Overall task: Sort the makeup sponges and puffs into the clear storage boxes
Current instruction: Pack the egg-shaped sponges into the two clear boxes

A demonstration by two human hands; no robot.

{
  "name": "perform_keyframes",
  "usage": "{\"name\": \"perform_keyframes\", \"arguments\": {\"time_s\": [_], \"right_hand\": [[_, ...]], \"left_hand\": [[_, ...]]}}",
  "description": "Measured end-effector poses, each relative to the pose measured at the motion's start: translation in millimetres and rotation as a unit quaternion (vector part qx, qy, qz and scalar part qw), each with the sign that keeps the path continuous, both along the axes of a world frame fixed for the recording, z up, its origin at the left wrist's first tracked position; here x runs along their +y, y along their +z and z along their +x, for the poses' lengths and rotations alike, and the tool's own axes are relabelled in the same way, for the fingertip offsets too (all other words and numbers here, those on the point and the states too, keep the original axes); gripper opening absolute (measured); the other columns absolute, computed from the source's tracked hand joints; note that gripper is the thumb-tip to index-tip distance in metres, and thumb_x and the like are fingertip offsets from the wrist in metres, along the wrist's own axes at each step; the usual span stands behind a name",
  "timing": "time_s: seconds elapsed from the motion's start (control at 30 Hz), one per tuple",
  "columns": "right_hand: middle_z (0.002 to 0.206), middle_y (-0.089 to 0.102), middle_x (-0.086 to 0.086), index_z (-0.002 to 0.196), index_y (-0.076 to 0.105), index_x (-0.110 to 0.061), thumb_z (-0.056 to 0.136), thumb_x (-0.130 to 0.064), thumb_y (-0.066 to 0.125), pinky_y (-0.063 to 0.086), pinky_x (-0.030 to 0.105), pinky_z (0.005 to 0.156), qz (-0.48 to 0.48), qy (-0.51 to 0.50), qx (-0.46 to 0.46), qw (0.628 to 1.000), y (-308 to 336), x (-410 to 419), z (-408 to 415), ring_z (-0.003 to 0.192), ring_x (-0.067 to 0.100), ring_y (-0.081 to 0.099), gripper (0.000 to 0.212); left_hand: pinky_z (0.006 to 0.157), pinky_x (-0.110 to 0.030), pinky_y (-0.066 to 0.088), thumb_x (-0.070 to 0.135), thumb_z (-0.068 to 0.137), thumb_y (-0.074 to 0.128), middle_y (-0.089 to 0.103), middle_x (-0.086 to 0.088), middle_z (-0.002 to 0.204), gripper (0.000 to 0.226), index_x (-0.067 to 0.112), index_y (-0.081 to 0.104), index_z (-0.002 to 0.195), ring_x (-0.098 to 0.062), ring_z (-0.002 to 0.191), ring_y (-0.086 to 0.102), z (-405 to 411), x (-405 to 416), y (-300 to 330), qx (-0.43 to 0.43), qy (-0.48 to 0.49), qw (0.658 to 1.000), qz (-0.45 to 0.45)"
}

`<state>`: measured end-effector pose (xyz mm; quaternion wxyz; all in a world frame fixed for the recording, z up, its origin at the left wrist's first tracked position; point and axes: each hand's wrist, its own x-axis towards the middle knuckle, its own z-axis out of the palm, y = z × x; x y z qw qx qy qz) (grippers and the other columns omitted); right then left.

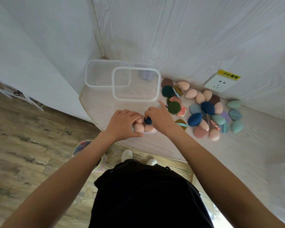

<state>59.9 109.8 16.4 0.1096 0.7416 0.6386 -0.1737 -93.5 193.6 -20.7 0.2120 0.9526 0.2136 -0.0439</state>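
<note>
- The worktop [204,162] is pale wood-grain with a rounded front edge, set into a corner where two pale wood-grain walls [187,30] meet.
- A white socket [218,83] with a yellow warning label sits on the right-hand wall, just above the worktop.
- Two clear boxes [136,84] stand in that corner, left of the socket, one overlapping the other; a pale lilac item shows through the far side of the nearer box.
- A loose pile of sponges and puffs [202,109] in pink, teal, navy, green and brown lies on the worktop below the socket, between it and the front edge.
- Further left of the pile, near the front edge, a small clear container [148,132] holds pink sponges [141,127].
- The left hand [123,124] curls around that container and its pink sponges.
- The right hand [160,117] pinches a navy sponge [148,120] right at the container, forefinger stretched out toward the boxes.
- The floor [31,145] below the worktop is grey-brown wood plank; a bin [82,147] stands on it beside white shoes [127,154].
</note>
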Motion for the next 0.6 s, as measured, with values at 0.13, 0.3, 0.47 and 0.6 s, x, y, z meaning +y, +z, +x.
{"name": "perform_keyframes", "arguments": {"time_s": [0.13,0.3,0.47,0.6], "right_hand": [[0.1,0.06,-0.001,0.107,0.065,-0.028,0.089,-0.032,0.05,0.012,0.05,0.108,0.005,0.009,-0.029,1.0,4,1,5,0.115,0.019,0.042,0.024],[0.09,0.046,0.001,0.106,0.059,-0.017,0.093,-0.022,0.044,0.026,0.038,0.095,0.0,0.033,-0.056,0.998,-1,-1,-3,0.105,0.024,0.043,0.02],[0.125,0.058,0.002,0.124,0.055,-0.021,0.094,-0.022,0.046,0.024,0.039,0.105,0.125,-0.053,0.074,0.988,5,-17,13,0.129,0.021,0.035,0.032],[0.108,0.067,0.001,0.107,0.065,-0.017,0.084,0.0,0.052,0.039,0.042,0.098,0.304,-0.204,0.086,0.927,6,-62,55,0.107,0.024,0.052,0.032]], "left_hand": [[0.095,-0.032,0.029,0.082,0.058,0.034,0.053,0.012,0.13,0.09,0.029,0.048,0.129,-0.015,0.118,0.046,0,1,1,0.006,0.004,1.0,-0.006],[0.096,-0.033,0.028,0.082,0.058,0.035,0.052,0.013,0.131,0.089,0.03,0.047,0.13,-0.015,0.119,0.045,0,0,1,0.008,0.003,1.0,-0.012],[0.097,-0.033,0.029,0.067,0.068,0.064,0.052,0.012,0.132,0.076,0.028,0.045,0.13,-0.016,0.119,0.046,0,-1,0,-0.011,0.003,1.0,-0.014],[0.096,-0.031,0.028,0.065,0.069,0.064,0.05,0.013,0.133,0.076,0.029,0.043,0.132,-0.015,0.12,0.045,0,-1,1,-0.005,0.002,1.0,-0.014]]}}
